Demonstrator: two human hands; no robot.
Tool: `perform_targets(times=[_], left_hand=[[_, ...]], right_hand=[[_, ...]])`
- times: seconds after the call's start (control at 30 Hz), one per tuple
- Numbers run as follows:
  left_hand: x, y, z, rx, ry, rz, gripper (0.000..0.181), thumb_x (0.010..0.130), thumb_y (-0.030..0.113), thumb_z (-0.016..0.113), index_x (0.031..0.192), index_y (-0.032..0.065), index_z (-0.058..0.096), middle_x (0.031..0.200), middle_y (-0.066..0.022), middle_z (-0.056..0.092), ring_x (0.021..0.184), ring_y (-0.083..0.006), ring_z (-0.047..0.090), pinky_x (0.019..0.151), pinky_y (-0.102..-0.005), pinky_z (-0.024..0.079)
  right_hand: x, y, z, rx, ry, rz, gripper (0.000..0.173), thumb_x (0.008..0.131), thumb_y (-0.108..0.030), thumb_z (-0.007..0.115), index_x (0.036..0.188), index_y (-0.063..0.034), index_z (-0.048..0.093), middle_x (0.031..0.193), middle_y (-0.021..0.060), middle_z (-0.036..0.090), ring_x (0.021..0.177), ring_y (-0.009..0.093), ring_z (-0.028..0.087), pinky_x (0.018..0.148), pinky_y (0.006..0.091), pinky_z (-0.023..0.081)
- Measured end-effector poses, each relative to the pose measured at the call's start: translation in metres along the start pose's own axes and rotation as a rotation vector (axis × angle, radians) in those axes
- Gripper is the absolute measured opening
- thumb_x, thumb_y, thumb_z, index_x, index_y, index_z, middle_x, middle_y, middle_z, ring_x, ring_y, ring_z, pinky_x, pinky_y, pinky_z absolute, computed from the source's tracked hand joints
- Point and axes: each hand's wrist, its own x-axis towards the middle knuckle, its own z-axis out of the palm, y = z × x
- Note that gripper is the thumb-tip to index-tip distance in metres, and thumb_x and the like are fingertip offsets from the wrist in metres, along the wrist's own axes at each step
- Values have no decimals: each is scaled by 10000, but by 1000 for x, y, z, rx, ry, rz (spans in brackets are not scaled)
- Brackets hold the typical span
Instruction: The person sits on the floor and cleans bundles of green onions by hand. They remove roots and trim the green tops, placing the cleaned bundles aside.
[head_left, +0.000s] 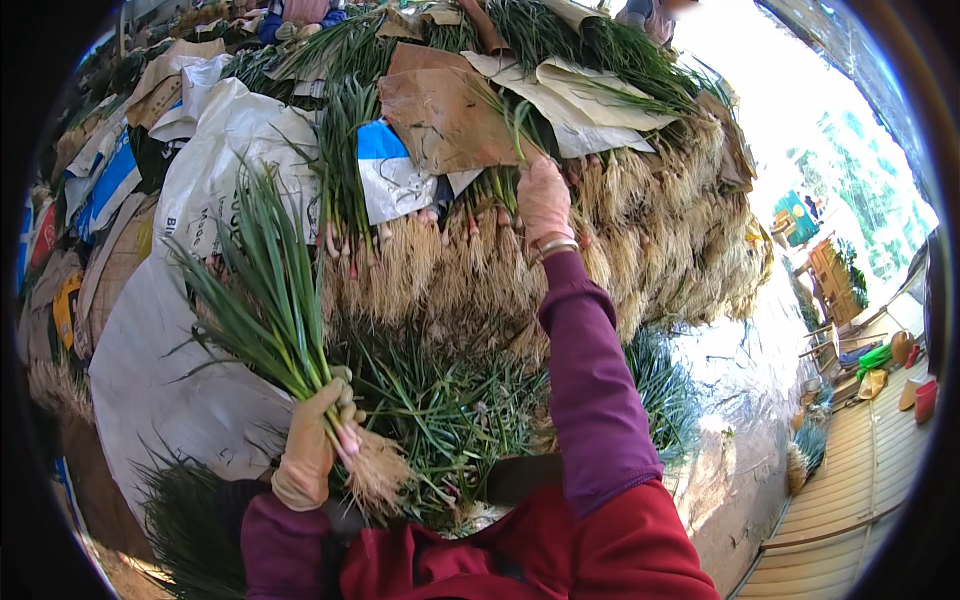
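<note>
My left hand, in a pale glove, grips a small bunch of green garlic plants. Their long leaves fan up and left, while the pinkish white stems and stringy roots stick out below the fist. Stretched forward, my gloved right hand closes around a green garlic stalk at the heap; its lower end is hidden by the hand. Layers of green garlic with dry tan roots hang towards me from the heap. A brown paper sheet covers leaves just beyond my right hand.
Loose green leaves lie between me and the heap. A white printed sack spreads at left. More leaves pile at lower left. Other people are at the far side. A corrugated sheet surface lies at right.
</note>
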Motion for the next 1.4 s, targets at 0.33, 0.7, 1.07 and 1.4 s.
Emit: perform_targets(times=[0.33, 0.7, 1.07, 1.4], left_hand=[[13, 0, -3, 47, 14, -85, 247, 900, 207, 604, 1097, 67, 554, 764, 11, 542, 614, -105, 516, 686, -312, 489], [18, -8, 19, 21, 45, -161, 187, 890, 215, 620, 1040, 111, 580, 735, 8, 550, 623, -139, 547, 544, -317, 487], [-3, -41, -2, 220, -182, -205, 231, 879, 247, 663, 926, 23, 630, 752, -54, 634, 486, -126, 558, 435, -242, 464], [-12, -39, -38, 133, -174, -222, 237, 864, 202, 681, 999, 13, 635, 780, -41, 629, 630, -121, 592, 488, -253, 491]], right_hand=[[63, 85, 10, -117, -379, 239, 254, 833, -166, 580, 998, 25, 609, 930, 251, 649, 903, 421, 614, 816, 427, 487], [-60, 8, -62, 727, -660, 351, 242, 927, -306, 622, 899, -66, 621, 623, -74, 491, 490, 20, 394, 443, 202, 292], [-283, -129, -44, 1323, -817, 586, 156, 902, -216, 649, 973, -78, 664, 724, -23, 628, 574, 52, 491, 543, 193, 421], [-263, 115, -248, 315, 49, 704, 201, 901, -159, 526, 1002, -32, 644, 929, 64, 650, 740, 108, 564, 611, 249, 464]])
